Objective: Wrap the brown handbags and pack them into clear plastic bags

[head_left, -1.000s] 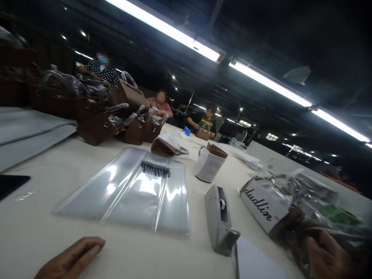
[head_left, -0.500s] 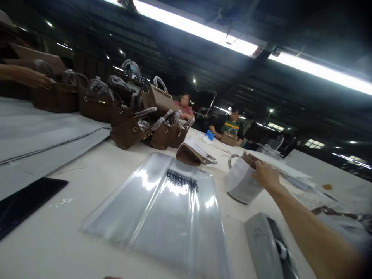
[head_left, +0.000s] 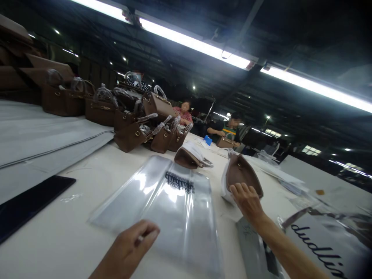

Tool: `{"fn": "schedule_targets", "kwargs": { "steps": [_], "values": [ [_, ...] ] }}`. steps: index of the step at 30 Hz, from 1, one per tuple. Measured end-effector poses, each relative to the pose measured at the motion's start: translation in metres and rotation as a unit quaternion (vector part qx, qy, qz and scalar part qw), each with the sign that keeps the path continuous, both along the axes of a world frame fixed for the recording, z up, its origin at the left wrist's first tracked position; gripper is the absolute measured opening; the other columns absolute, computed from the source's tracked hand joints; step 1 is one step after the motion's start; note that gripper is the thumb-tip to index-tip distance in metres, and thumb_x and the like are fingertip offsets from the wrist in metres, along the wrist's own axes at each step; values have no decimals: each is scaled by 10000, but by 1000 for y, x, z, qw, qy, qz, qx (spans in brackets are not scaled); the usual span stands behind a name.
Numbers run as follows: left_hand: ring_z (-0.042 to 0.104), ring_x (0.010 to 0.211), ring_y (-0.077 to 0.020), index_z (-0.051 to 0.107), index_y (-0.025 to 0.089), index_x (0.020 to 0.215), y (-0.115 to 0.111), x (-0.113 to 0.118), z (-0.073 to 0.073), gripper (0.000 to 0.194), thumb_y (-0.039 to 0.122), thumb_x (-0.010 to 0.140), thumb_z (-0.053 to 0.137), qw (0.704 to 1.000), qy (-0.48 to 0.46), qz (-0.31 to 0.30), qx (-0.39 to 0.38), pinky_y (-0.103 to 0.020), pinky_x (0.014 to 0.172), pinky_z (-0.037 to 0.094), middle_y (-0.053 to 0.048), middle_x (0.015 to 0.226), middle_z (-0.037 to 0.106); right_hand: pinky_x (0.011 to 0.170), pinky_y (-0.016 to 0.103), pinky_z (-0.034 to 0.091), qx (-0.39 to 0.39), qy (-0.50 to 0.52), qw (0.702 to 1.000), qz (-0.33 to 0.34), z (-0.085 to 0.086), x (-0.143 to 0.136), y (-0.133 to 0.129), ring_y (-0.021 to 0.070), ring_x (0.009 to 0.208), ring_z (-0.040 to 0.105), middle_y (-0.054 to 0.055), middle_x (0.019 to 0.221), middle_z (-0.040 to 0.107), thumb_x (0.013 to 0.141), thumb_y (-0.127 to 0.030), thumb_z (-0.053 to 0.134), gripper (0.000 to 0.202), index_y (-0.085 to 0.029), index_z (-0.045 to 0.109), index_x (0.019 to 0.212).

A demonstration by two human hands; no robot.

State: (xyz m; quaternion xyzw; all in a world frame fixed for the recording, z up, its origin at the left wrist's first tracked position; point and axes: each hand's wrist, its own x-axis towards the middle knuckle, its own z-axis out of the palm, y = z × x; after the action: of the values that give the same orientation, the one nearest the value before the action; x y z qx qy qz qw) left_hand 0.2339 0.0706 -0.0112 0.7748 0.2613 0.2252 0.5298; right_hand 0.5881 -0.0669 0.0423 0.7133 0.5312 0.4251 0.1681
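Note:
My right hand [head_left: 247, 199] is closed on the near edge of a brown handbag [head_left: 242, 174] with a white wrap round its left side. The bag is tipped so that its brown side faces me. Loosely curled, with thumb close to fingertips, my left hand [head_left: 132, 242] hovers at the near left of a stack of clear plastic bags [head_left: 180, 217] with dark lettering; nothing shows in it. Just beyond the stack lies another brown handbag [head_left: 186, 159], partly wrapped in white. A grey box-shaped device [head_left: 250, 248] stands below my right forearm, which hides part of it.
Several brown handbags [head_left: 130, 135] with plastic-wrapped handles crowd the table's far left. A dark flat slab [head_left: 31, 205] lies at the near left. White printed bags [head_left: 316, 240] are at the right. Co-workers [head_left: 228, 131] sit across the table, one handling a bag.
My right hand has drawn the wrapped handbag nearer and tipped it, turning its brown side toward me. My left hand has come into view. Another person's hand at the far left has gone.

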Motion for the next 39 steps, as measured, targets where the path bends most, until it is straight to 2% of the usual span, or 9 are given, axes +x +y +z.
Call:
{"fn": "schedule_targets", "kwargs": {
  "steps": [6, 11, 16, 21, 27, 30, 33, 36, 39],
  "values": [
    [550, 1009, -274, 606, 112, 1018, 28, 182, 66, 441, 466, 773, 515, 994, -105, -20, 30, -369, 915, 394, -128, 1079, 608, 621, 326, 257, 18, 3, 999, 46, -14, -22, -7, 182, 691, 430, 24, 708, 522, 827, -128, 493, 101, -199, 551, 786],
    [513, 1102, -267, 560, 175, 1138, 6, 303, 48, 486, 411, 717, 614, 983, -165, -77, 12, -353, 960, 375, -76, 1149, 601, 857, 399, 334, 221, 101, 969, 43, 8, -14, -13, 293, 1105, 421, 156, 1171, 501, 812, -478, 510, 524, -141, 447, 1208],
    [553, 1048, -203, 549, 204, 1153, -2, 324, 25, 353, 285, 812, 502, 960, -253, -119, -28, -319, 939, 407, -15, 1092, 635, 854, 415, 421, 255, 364, 893, -76, 30, 18, 5, 312, 1114, 480, 176, 1246, 487, 847, -488, 382, 584, -96, 413, 1279],
    [529, 1080, -209, 543, 185, 1168, 7, 271, 54, 378, 284, 803, 541, 932, -327, -150, -43, -308, 959, 393, -32, 1131, 613, 917, 438, 419, 261, 359, 896, -5, 39, -47, 7, 296, 1169, 452, 164, 1324, 421, 851, -420, 411, 596, -103, 318, 1348],
    [590, 952, -210, 569, 196, 1129, 16, 106, 99, 377, 334, 781, 610, 925, -332, -171, -66, -266, 810, 466, -28, 1046, 648, 1004, 421, 370, 325, 280, 878, 211, 68, -158, -57, 240, 1229, 390, 67, 1361, 391, 806, -399, 543, 632, -232, 297, 1364],
    [605, 911, -201, 599, 210, 1087, 15, 20, 99, 330, 304, 773, 636, 933, -291, -187, -105, -245, 765, 474, -21, 1008, 662, 1003, 501, 332, 403, 414, 803, 147, 93, -160, -81, 295, 1255, 339, 96, 1407, 313, 697, -522, 630, 875, -237, 195, 1400],
    [629, 813, -187, 611, 196, 1058, 8, -41, 81, 280, 263, 787, 624, 931, -238, -219, -169, -255, 715, 493, -29, 959, 674, 951, 465, 382, 250, 692, 660, 150, 99, -158, -76, 282, 1222, 388, 135, 1370, 366, 686, -598, 597, 860, -218, 249, 1375],
    [633, 803, -185, 596, 177, 1085, -3, -76, 57, 286, 262, 811, 593, 937, -181, -236, -184, -252, 699, 496, -52, 977, 668, 748, 355, 480, 125, 822, 527, 175, 81, -185, -57, 224, 858, 602, 119, 938, 636, 712, -578, 586, 554, -133, 568, 1041],
    [619, 903, -208, 591, 174, 1106, -10, -95, 49, 298, 276, 827, 570, 944, -160, -244, -154, -286, 775, 489, -74, 1045, 647, 531, 248, 425, 195, 833, 485, 181, 72, -233, -49, 113, 501, 506, -23, 521, 506, 765, -520, 561, 377, -148, 531, 716]
  ]
}}
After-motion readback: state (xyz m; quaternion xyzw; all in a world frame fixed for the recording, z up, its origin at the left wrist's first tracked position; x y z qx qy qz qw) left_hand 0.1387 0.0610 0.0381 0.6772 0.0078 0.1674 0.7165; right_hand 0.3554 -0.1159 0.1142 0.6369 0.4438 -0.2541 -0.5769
